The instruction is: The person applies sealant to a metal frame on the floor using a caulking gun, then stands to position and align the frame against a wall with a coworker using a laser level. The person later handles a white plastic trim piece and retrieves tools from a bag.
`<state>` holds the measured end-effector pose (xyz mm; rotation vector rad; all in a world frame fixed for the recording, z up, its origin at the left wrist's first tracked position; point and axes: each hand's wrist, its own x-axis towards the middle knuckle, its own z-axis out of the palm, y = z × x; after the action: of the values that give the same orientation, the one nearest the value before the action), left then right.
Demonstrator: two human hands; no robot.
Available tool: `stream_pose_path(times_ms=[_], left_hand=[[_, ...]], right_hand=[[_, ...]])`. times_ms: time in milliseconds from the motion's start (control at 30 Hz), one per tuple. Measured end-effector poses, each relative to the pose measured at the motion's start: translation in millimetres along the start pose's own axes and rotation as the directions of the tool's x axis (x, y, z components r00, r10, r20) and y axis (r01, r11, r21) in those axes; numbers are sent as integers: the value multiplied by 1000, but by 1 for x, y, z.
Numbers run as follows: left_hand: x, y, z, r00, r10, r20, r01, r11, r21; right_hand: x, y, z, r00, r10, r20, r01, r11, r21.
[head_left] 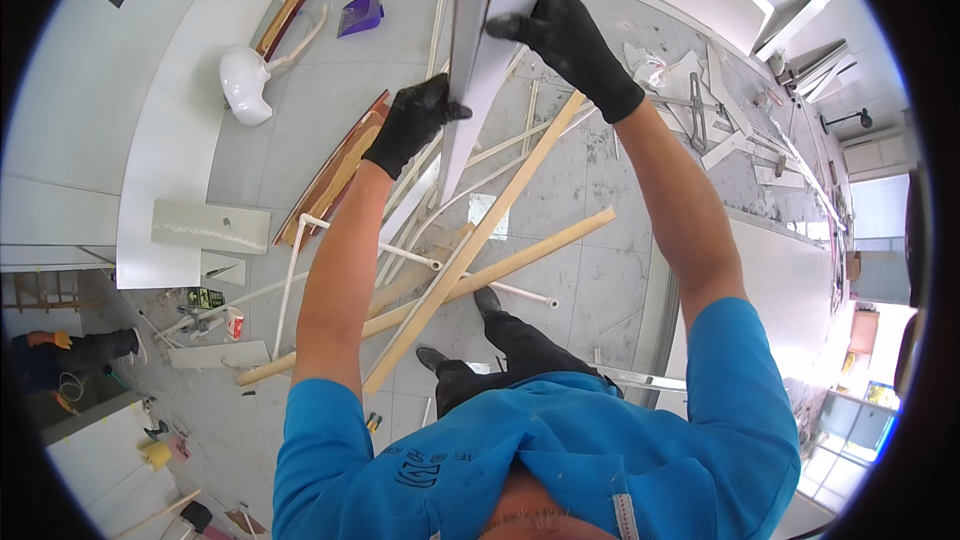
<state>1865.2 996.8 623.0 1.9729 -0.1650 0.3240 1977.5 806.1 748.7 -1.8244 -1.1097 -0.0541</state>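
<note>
A long white board [488, 75] stands tilted in front of me, its upper end running out of the top of the view and its narrow lower end near the floor. My left hand [412, 120], in a black glove, is closed on the board's left edge, with the thumb across the near face. Higher up, my right hand [572, 38], also black-gloved, grips the right edge with its thumb on the face; its other fingers are partly hidden. Below the board lie two crossed wooden battens [525, 240] and several white pipes [425, 262].
A purple dustpan [360, 16], a white rounded fixture [243, 86] and reddish-brown trim [340, 165] lie on the left. Metal scraps and broken panels [705, 105] litter the right. Another person [105, 345] is at the far left. My feet [487, 301] are close to the battens.
</note>
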Motion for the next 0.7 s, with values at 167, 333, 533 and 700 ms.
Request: stream_pose_path(times_ms=[167, 333, 533, 700], left_hand=[[4, -18, 5, 964, 31, -265, 13, 987, 162], [-1, -12, -1, 985, -43, -168, 53, 997, 54], [-34, -113, 20, 948, -258, 184, 284, 950, -129], [-33, -128, 41, 965, -189, 181, 192, 981, 2]], right_hand=[[73, -30, 8, 984, 2, -176, -21, 994, -108], [78, -26, 7, 995, -97, -35, 101, 981, 163], [14, 2, 15, 999, -9, 39, 3, 988, 154], [-43, 79, 61, 977, 182, 111, -194, 975, 106]])
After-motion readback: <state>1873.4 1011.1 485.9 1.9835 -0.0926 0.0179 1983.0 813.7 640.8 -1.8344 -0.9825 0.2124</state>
